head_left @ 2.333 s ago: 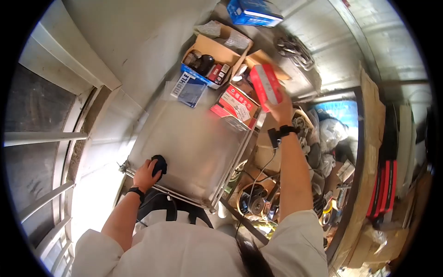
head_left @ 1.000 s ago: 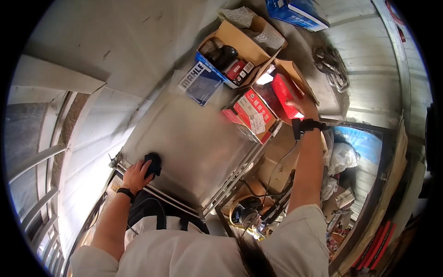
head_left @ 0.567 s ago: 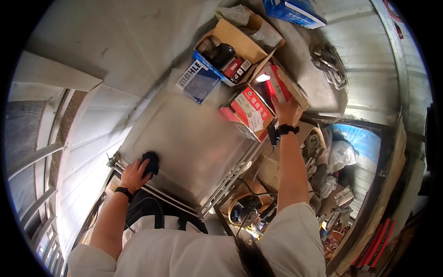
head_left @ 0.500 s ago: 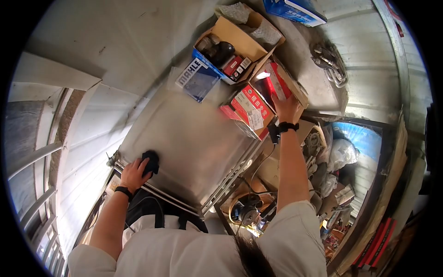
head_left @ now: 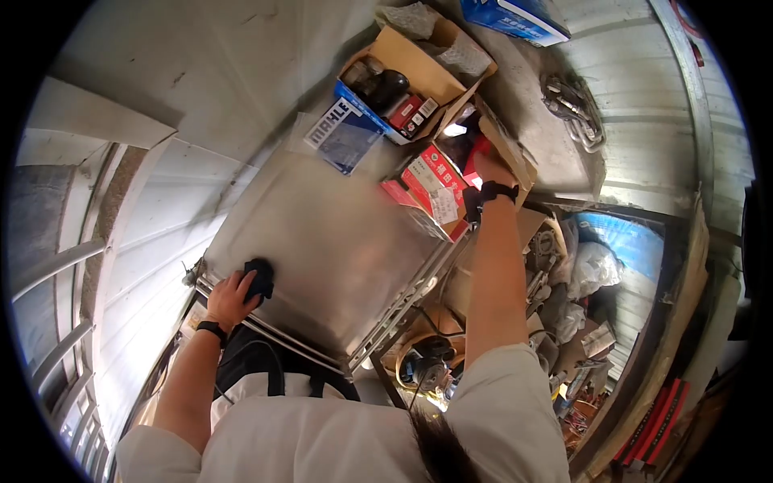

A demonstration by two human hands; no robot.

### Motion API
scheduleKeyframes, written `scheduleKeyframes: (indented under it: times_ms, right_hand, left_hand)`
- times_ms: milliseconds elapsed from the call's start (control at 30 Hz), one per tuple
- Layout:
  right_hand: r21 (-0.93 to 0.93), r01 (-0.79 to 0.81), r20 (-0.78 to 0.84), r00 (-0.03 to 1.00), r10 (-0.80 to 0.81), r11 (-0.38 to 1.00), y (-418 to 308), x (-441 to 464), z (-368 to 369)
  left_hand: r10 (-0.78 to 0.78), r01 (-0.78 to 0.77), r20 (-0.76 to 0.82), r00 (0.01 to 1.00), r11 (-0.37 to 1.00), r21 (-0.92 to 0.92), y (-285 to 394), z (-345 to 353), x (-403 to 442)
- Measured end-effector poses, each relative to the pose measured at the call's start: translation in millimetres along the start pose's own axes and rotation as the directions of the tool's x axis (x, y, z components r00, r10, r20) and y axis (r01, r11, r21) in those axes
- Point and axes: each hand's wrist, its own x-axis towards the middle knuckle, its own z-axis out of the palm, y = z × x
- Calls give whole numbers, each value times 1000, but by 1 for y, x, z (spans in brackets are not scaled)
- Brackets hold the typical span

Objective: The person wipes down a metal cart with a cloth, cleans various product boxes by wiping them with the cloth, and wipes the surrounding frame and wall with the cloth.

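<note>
My left hand [head_left: 232, 298] is closed on a black cloth [head_left: 258, 279] at the near left corner of the metal tabletop [head_left: 322, 249]. My right hand [head_left: 494, 165] reaches down inside an open cardboard box with a red and white printed side [head_left: 435, 189]. Part of a red box [head_left: 477, 157] shows beside that hand; my fingers are mostly hidden in the carton, so their grip cannot be made out. Left of this carton, a blue MAHLE box [head_left: 346, 137] stands open, holding dark round parts and a small red box [head_left: 409, 111].
A blue box [head_left: 515, 20] and a metal chain-like bundle [head_left: 573, 109] lie at the back right. Right of the tabletop are a round container [head_left: 431, 362] with coiled parts, plastic bags [head_left: 596, 270] and loose clutter. Barred window rails [head_left: 60, 270] run along the left.
My right hand has carried the red box into the open carton and gone deeper inside. My left hand still has the black cloth. The whole view has shifted.
</note>
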Motion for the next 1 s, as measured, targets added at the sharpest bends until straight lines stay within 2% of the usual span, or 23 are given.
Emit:
scheduleKeyframes:
  times_ms: [33,133,167,200,233,300,367,467,500,600,633,733,767,867,967,1000]
  right_hand:
    - [323,-4,46,999,-12,946,27,27,29]
    - [574,124,29,985,-172,809,46,30,35]
    - [371,205,66,967,-246,906,56,26,25]
    - [152,289,120,944,-308,945,39,3,-8]
    - [197,201,202,950,-240,960,20,-19,-39]
    - [57,82,316,944,-96,995,15,-20,-55]
    - [71,153,154,975,-162,986,18,-30,-59]
    - [-81,315,-68,945,-320,946,50,-25,-43]
    - [-46,350,-166,921,-353,936,62,-18,-30]
    - [150,350,-24,936,-350,925,73,-7,-24]
    - [119,346,-4,938,-348,931,53,-21,-42]
    - [222,285,42,953,-301,933,55,-11,-33]
    - [213,252,47,962,-268,944,56,-8,-30]
    - [179,306,-8,951,-310,935,56,-8,-28]
    - [72,253,14,967,-255,965,36,-29,-56]
    - [214,243,39,966,-257,946,35,-36,-65]
  left_hand:
    - [-2,2,0,1000,1000,-4,-1,0,-1]
    - [7,-7,-4,1000,1000,-21,1,1,0]
    - [9,-9,-11,1000,1000,-20,0,1,0]
    - [8,-8,-18,1000,1000,-18,-1,1,-1]
    - [7,-7,-26,1000,1000,-15,-1,1,-1]
    - [9,-10,-37,999,1000,-12,0,0,-1]
    - [8,-9,-25,1000,1000,-22,0,1,-2]
    - [14,-14,-29,999,1000,-14,2,0,0]
    - [10,-11,-31,999,1000,-6,1,-2,0]
    - [-7,7,-23,1000,1000,7,3,-1,0]
    - [-1,1,-19,1000,1000,4,2,0,0]
    - [1,-1,-12,1000,1000,-20,2,1,1]
    - [-7,7,8,1000,1000,-22,2,0,1]
    - [-12,13,17,1000,1000,-21,0,2,1]
    - [-7,7,7,1000,1000,-18,0,1,1]
    - [0,0,-2,1000,1000,-12,0,-1,2]
